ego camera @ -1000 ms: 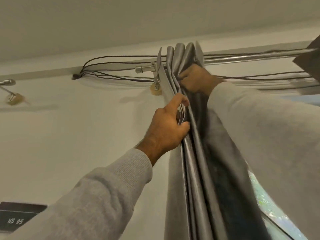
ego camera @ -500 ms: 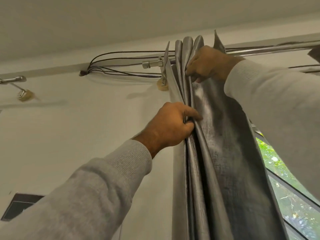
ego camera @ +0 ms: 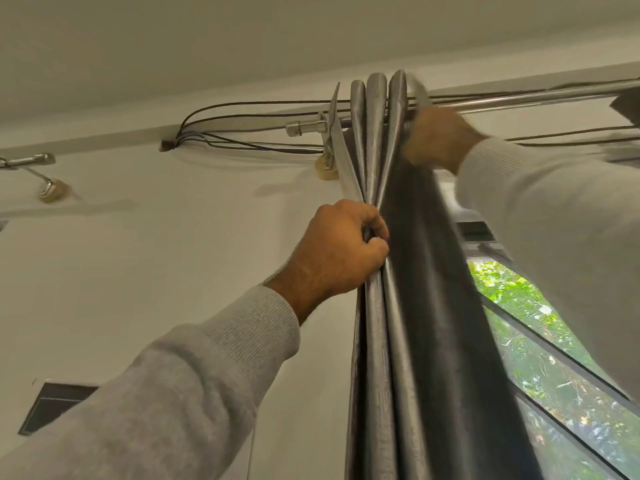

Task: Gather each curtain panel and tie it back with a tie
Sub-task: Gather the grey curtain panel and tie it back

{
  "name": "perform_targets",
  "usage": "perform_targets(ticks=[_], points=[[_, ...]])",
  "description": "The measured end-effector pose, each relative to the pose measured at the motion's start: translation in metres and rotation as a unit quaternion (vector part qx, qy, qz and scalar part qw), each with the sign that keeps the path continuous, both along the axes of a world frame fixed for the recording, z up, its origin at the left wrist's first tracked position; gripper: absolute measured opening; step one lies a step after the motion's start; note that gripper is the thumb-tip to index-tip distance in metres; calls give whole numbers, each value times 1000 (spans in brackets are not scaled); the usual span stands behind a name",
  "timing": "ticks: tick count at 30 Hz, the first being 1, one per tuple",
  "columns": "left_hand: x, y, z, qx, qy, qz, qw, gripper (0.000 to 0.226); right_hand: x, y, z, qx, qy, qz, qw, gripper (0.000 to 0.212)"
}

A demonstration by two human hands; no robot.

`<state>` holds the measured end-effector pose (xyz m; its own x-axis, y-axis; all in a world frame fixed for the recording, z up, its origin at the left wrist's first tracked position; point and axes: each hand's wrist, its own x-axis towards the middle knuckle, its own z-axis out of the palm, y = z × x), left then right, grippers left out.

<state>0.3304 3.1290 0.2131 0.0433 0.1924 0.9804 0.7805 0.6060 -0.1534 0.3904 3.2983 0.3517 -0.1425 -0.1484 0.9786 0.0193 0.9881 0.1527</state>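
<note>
A grey, shiny curtain panel (ego camera: 415, 341) hangs in tight folds from a metal rod (ego camera: 519, 98) near the ceiling. My left hand (ego camera: 339, 251) is clenched around the left folds a little below the rod. Higher up, my right hand (ego camera: 440, 140) grips the panel's rightmost fold just under the rod; it is blurred by motion. Both arms wear grey sleeves. No tie is in view.
Dark cables (ego camera: 242, 112) run along the wall above the rod end (ego camera: 301, 128) and its bracket (ego camera: 327, 168). A second rod end with bracket (ego camera: 38, 168) sits at far left. A window (ego camera: 554, 375) with greenery lies to the right, a dark wall plate (ego camera: 52, 407) lower left.
My right hand has pushed the rightmost fold leftward along the rod, packing the folds closer. My left hand has closed tighter on the left folds, and more window shows.
</note>
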Motion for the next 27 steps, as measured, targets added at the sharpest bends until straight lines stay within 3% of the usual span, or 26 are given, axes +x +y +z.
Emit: perform_targets(ticks=[2, 5, 10, 14, 16, 20, 22, 25, 27], points=[[2, 4, -2, -25, -2, 1, 1000, 16, -11, -21, 8, 23, -28, 74, 997, 22], [3, 6, -4, -60, -10, 18, 998, 24, -17, -25, 22, -59, -74, 222, 970, 24], [3, 20, -10, -2, -53, -37, 998, 41, -15, -13, 10, -27, -126, 230, 965, 14], [3, 36, -21, 42, -49, 55, 996, 38, -5, -21, 6, -53, -161, 284, 944, 12], [-2, 42, -28, 72, -39, 48, 995, 44, -6, -22, 0, -88, -173, 336, 922, 19], [-9, 43, -37, 156, -92, -33, 983, 64, -17, -19, -17, -156, -215, 380, 886, 61], [-14, 40, -36, 198, -151, -73, 966, 61, -28, -12, -22, -170, -206, 395, 879, 75], [-21, 37, -35, 190, -166, -95, 963, 41, -49, -10, -26, -217, -189, 453, 844, 91], [-25, 40, -34, 145, -158, -112, 970, 19, -52, -21, -27, -204, -185, 460, 844, 79]])
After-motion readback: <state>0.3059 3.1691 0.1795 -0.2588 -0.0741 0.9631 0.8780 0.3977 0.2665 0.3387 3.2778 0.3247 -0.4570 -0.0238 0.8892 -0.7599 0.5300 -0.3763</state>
